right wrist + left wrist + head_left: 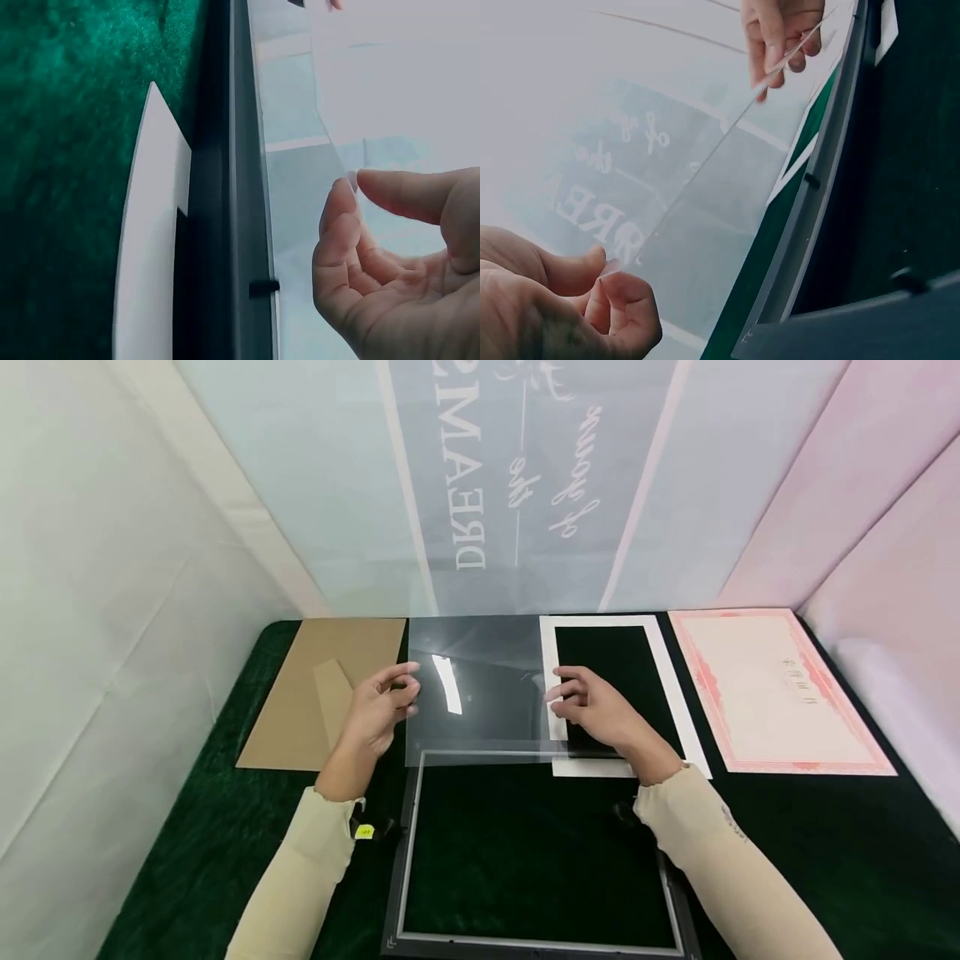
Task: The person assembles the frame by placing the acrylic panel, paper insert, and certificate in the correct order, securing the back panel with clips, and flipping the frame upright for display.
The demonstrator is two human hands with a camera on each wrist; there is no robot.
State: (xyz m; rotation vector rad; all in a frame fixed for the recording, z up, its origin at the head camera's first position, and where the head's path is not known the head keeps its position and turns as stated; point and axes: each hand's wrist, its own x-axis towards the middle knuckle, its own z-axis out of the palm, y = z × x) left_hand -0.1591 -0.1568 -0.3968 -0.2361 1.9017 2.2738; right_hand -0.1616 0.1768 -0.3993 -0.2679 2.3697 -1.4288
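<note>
Table (172, 852): dark green, velvety covering (847, 860). Behind table: pale blue backdrop (540, 556) bearing reversed lettering (465, 477). Left of table: creased white sheeting (97, 593). Right of table: pale pink sheeting (885, 535).

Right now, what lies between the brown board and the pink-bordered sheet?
In the head view, from left to right: the clear sheet, pinched by the left hand and right hand, then the white mat. Green cloth shows through its opening.

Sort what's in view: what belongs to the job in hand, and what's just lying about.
In the job:
clear sheet, pinched by left hand and right hand
dark frame, probably

Lying about, not held, though possibly parts for later:
brown board
white mat
pink-bordered sheet
</note>
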